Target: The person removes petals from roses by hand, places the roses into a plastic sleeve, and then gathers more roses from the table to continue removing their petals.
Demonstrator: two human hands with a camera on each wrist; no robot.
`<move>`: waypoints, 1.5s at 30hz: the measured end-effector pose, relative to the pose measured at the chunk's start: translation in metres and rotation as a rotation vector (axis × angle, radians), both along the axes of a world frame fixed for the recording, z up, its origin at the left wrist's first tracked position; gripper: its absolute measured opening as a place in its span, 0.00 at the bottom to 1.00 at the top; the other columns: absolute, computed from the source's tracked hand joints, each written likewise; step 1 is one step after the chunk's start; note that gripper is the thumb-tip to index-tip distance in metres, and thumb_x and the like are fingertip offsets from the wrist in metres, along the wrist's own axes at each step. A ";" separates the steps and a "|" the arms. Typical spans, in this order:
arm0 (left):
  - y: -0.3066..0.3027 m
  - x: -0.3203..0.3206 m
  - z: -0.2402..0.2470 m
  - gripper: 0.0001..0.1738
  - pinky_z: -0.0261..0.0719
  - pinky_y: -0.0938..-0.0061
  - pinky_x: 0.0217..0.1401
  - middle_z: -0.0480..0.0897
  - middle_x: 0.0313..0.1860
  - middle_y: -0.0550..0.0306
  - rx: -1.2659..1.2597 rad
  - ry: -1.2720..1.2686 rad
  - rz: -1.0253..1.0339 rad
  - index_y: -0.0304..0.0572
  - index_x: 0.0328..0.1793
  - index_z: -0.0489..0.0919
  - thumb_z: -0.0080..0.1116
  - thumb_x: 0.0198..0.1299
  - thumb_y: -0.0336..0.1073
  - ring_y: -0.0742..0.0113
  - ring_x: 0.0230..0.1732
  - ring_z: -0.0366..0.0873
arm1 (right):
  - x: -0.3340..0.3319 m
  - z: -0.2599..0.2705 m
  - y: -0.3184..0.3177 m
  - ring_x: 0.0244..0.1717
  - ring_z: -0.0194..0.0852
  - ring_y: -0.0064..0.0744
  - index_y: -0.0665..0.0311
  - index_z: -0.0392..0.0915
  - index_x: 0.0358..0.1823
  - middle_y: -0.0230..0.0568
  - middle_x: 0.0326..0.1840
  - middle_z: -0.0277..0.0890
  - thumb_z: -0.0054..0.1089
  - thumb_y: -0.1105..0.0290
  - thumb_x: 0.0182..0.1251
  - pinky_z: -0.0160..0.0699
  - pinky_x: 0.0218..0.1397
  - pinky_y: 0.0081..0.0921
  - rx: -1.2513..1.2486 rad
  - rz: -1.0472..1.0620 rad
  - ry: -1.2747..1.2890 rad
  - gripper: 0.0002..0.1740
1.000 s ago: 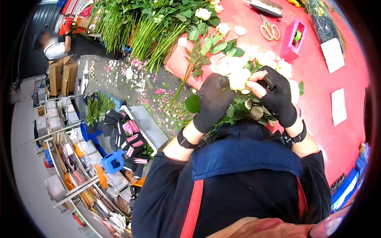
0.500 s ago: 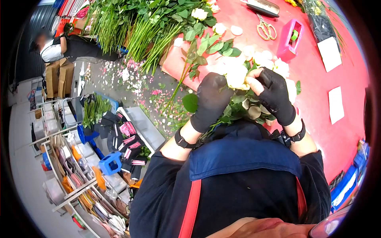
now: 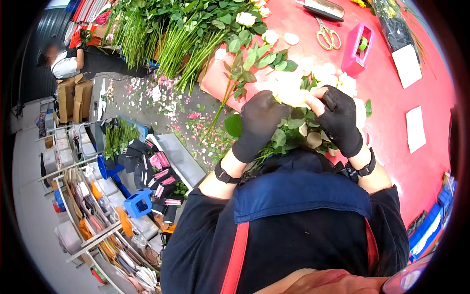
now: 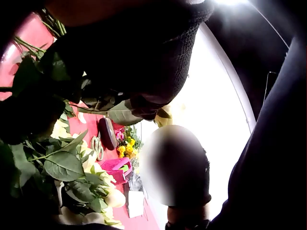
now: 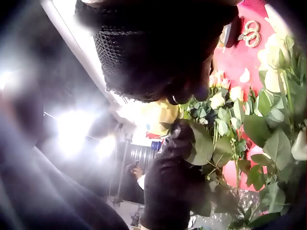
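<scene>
A cream rose (image 3: 291, 93), overexposed in the head view, stands between the two gloved hands. The left hand (image 3: 260, 122) is curled round its stem just under the bloom. Thumb and fingertips of the right hand (image 3: 339, 117) pinch the petals on the bloom's right side. In the right wrist view the rose (image 5: 162, 115) looks yellowish, between the right hand (image 5: 153, 52) above and the left hand (image 5: 168, 182) below. The left wrist view shows the left hand (image 4: 129, 52) dark and close. More cream roses (image 3: 347, 84) and leaves lie beneath and beside the hands.
On the red table (image 3: 387, 117) are gold-handled scissors (image 3: 328, 37), a pink tape dispenser (image 3: 358, 49) and white papers (image 3: 416, 130). Long green stems (image 3: 171, 49) are heaped at the back left. Petals litter the floor (image 3: 171, 105); a person (image 3: 66, 63) is beyond it.
The bloom between the hands has tipped slightly away and left. The right hand's fingers have shifted a little left along its petals. The left hand has kept its grip.
</scene>
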State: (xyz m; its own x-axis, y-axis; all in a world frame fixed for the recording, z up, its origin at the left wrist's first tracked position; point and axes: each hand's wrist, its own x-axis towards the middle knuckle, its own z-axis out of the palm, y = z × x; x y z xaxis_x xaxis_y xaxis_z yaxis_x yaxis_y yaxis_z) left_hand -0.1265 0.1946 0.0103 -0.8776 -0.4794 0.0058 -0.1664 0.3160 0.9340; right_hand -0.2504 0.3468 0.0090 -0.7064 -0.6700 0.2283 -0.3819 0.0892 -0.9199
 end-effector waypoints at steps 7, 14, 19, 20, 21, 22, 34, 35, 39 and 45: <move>-0.007 0.010 -0.016 0.13 0.78 0.78 0.40 0.86 0.37 0.56 0.205 0.048 0.104 0.31 0.49 0.81 0.63 0.56 0.23 0.76 0.36 0.80 | -0.012 0.014 -0.002 0.34 0.71 0.21 0.69 0.83 0.40 0.34 0.34 0.76 0.66 0.74 0.64 0.70 0.39 0.22 -0.059 -0.184 -0.282 0.06; 0.004 0.007 -0.026 0.05 0.72 0.66 0.34 0.71 0.26 0.51 -0.028 0.082 0.099 0.37 0.31 0.75 0.61 0.51 0.25 0.55 0.29 0.72 | -0.010 0.020 -0.008 0.30 0.73 0.26 0.67 0.82 0.33 0.35 0.30 0.76 0.69 0.75 0.60 0.70 0.35 0.24 -0.003 0.223 -0.081 0.04; -0.001 0.008 -0.024 0.04 0.72 0.68 0.32 0.74 0.24 0.54 0.033 -0.015 0.171 0.36 0.31 0.74 0.59 0.53 0.26 0.63 0.26 0.73 | -0.003 0.014 -0.009 0.24 0.72 0.37 0.63 0.80 0.29 0.39 0.23 0.70 0.71 0.73 0.56 0.69 0.29 0.31 -0.054 0.224 0.099 0.06; -0.002 0.009 -0.025 0.04 0.72 0.69 0.31 0.75 0.24 0.55 0.109 -0.049 0.187 0.36 0.31 0.74 0.58 0.53 0.26 0.65 0.25 0.73 | -0.002 0.015 -0.010 0.24 0.71 0.38 0.62 0.80 0.29 0.39 0.23 0.70 0.71 0.74 0.55 0.69 0.29 0.31 -0.069 0.234 0.163 0.06; -0.003 0.008 -0.024 0.03 0.72 0.70 0.30 0.76 0.24 0.56 0.137 -0.009 0.165 0.35 0.32 0.75 0.58 0.54 0.26 0.67 0.25 0.73 | 0.000 0.015 -0.011 0.24 0.71 0.40 0.62 0.80 0.29 0.39 0.23 0.70 0.71 0.74 0.54 0.69 0.29 0.32 -0.084 0.244 0.228 0.06; -0.004 0.006 -0.021 0.02 0.71 0.72 0.29 0.77 0.24 0.57 0.164 0.031 0.144 0.35 0.33 0.76 0.57 0.54 0.26 0.70 0.25 0.73 | 0.002 0.016 -0.011 0.23 0.71 0.41 0.61 0.80 0.29 0.40 0.23 0.70 0.71 0.74 0.53 0.69 0.28 0.33 -0.099 0.254 0.294 0.06; -0.006 0.022 -0.007 0.16 0.80 0.76 0.45 0.83 0.42 0.58 0.332 0.076 0.081 0.29 0.51 0.78 0.60 0.55 0.20 0.73 0.40 0.80 | -0.010 0.041 0.014 0.34 0.74 0.23 0.69 0.79 0.42 0.39 0.38 0.78 0.65 0.79 0.60 0.73 0.40 0.22 -0.025 -0.117 0.039 0.09; -0.004 0.022 -0.007 0.15 0.79 0.76 0.42 0.82 0.39 0.61 0.345 0.092 0.081 0.29 0.48 0.77 0.59 0.53 0.18 0.75 0.37 0.78 | -0.008 0.039 0.013 0.36 0.75 0.24 0.70 0.79 0.43 0.41 0.40 0.79 0.65 0.79 0.60 0.75 0.41 0.23 -0.155 -0.059 -0.033 0.10; 0.003 0.020 -0.010 0.13 0.78 0.74 0.42 0.81 0.44 0.57 0.333 0.173 0.052 0.29 0.46 0.79 0.61 0.52 0.18 0.71 0.40 0.78 | -0.006 0.029 0.008 0.33 0.77 0.28 0.66 0.82 0.37 0.38 0.34 0.79 0.68 0.76 0.59 0.75 0.39 0.25 -0.079 0.192 -0.053 0.05; -0.004 0.024 -0.003 0.16 0.81 0.74 0.45 0.87 0.42 0.56 0.029 -0.018 -0.012 0.30 0.51 0.82 0.63 0.55 0.23 0.73 0.40 0.83 | -0.003 0.024 -0.002 0.26 0.76 0.43 0.61 0.82 0.36 0.41 0.26 0.75 0.69 0.77 0.53 0.72 0.30 0.34 -0.003 0.264 0.377 0.09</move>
